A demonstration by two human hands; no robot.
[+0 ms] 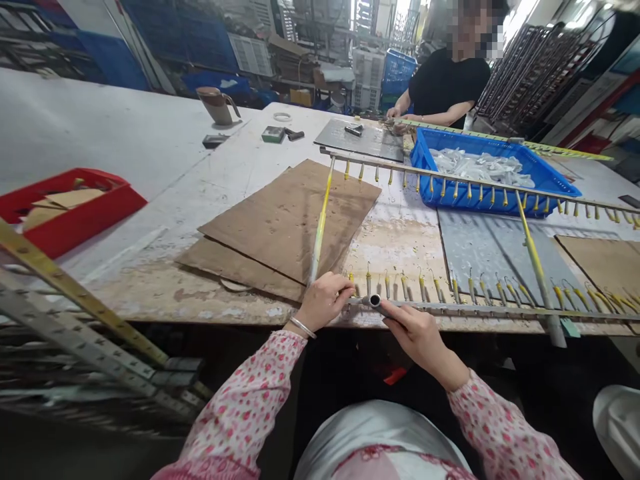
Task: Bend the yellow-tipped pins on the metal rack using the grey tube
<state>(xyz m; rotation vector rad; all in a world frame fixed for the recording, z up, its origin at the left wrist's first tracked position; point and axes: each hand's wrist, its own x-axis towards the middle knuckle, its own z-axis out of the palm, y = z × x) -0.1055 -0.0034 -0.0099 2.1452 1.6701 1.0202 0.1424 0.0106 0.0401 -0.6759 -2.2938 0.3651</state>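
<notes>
Rack w/ yellow hooks lies at table's near edge: prob. stiff, awkwardly long; best held by bare rail. R hand grips metal tube, likely light, smooth. L hand: thumb + finger pressed together, can't tell on what.

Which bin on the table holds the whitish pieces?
The blue bin, toward the right; the red bin, at far left, holds tan pieces instead.
</notes>
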